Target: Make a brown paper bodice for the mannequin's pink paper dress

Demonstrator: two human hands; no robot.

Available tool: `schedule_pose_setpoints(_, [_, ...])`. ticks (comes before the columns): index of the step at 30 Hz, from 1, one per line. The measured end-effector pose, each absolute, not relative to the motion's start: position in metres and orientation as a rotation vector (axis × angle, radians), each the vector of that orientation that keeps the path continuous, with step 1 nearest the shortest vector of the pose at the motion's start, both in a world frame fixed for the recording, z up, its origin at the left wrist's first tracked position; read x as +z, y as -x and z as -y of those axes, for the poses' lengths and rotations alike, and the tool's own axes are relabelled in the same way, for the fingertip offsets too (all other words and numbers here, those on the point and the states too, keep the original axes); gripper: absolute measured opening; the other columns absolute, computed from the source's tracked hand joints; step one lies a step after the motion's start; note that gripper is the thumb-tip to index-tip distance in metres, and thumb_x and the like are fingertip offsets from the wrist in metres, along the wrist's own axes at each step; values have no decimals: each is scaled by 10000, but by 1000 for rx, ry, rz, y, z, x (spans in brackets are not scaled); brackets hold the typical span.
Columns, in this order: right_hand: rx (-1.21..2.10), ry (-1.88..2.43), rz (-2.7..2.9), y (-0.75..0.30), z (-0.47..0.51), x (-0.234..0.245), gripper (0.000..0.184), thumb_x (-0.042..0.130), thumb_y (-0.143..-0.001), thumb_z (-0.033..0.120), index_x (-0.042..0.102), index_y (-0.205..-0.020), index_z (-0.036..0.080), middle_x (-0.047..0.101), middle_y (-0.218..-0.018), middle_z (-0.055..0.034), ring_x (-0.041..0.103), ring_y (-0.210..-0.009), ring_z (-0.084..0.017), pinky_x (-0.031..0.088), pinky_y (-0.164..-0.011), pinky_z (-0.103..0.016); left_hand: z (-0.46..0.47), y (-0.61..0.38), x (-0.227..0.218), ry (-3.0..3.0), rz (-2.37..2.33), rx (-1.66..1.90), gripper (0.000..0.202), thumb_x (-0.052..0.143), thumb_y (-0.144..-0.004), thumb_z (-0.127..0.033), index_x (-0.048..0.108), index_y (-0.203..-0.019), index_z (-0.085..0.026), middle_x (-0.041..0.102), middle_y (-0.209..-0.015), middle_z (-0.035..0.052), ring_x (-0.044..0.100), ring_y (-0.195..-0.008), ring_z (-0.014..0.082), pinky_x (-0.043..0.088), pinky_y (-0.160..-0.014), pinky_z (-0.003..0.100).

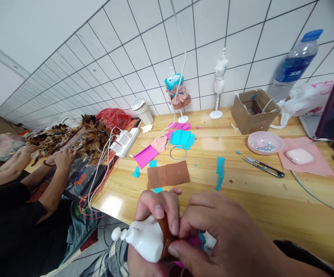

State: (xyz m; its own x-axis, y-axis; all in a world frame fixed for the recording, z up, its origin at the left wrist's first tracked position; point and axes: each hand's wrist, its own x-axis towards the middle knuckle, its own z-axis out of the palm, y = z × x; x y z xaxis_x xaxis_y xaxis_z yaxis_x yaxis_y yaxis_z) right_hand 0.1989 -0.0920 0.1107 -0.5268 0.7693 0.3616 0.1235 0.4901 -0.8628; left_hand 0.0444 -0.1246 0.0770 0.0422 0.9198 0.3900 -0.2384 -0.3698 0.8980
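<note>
A small white dress-form mannequin lies tilted in my left hand, its knobbed neck pointing left. The fingers of that hand are wrapped round its body. Brown paper is wrapped about the mannequin's waist. My right hand pinches the edge of this paper between thumb and forefinger, close to my left fingertips. Bits of magenta and teal paper show below the brown, partly hidden by my right hand. Ahead of my hands lie folded brown paper sheets and a teal strip.
Thread snips lie near a pink bead dish. Behind stand a cardboard box, a bare mannequin and a dressed one. A power strip sits left, beside a co-worker's hands over brown feathers.
</note>
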Motion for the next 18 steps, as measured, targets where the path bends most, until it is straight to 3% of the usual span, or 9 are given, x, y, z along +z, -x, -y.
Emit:
schedule_pose_setpoints(6, [1155, 659, 1953, -207, 93, 104, 95, 755, -751, 292, 701, -762, 215, 687, -705, 29, 625, -689, -112, 424, -653, -220, 127, -38, 78, -1298, -619, 1543, 516, 834, -646, -480, 446, -944, -320, 474, -553, -117, 404, -581, 116, 359, -868, 280])
schedule_pose_setpoints(9, [1236, 653, 1922, -213, 94, 98, 124, 765, -752, 305, 713, -828, 221, 714, -787, 19, 643, -752, -123, 442, -703, -231, 127, -31, 75, -1313, -631, 1562, 554, 842, -614, -512, 450, -955, -319, 510, -584, -120, 425, -592, 110, 361, -878, 264])
schedule_pose_setpoints(18, [1230, 659, 1956, -211, 100, 88, 161, 825, -686, 317, 699, -740, 233, 672, -748, 37, 611, -741, -114, 409, -700, -240, 125, -34, 73, -1286, -612, 1642, 539, 793, -627, -598, 476, -956, -313, 475, -508, -139, 385, -504, 96, 381, -915, 277])
